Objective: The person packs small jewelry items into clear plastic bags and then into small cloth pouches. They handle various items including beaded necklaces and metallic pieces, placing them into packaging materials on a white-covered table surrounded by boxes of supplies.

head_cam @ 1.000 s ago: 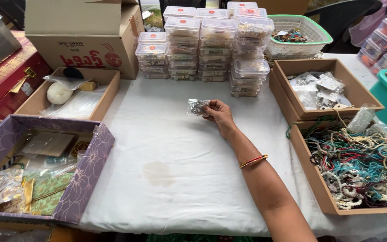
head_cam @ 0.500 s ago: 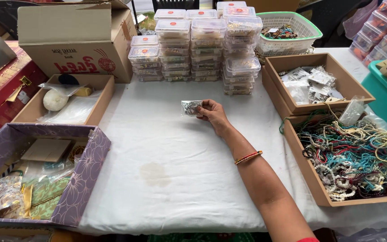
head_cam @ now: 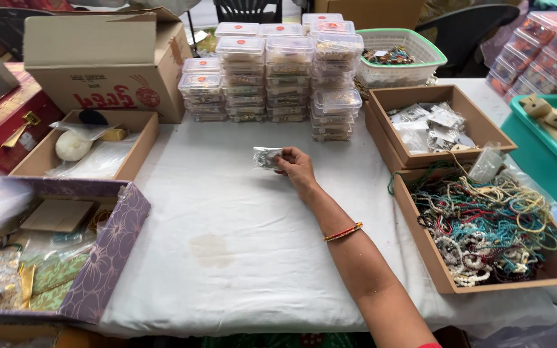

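At twelve o'clock on white-clothed desk (head_cam: 227, 212): right hand (head_cam: 296, 165), grip pinched on small clear crinkled plastic packet (head_cam: 265, 156). Placing step, seemingly; release needs opened fingers. Left hand unseen.

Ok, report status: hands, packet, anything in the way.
Right hand pinching small clear packet on white cloth. Left hand not in view. Stacked plastic boxes just beyond packet; bead tray to the right.
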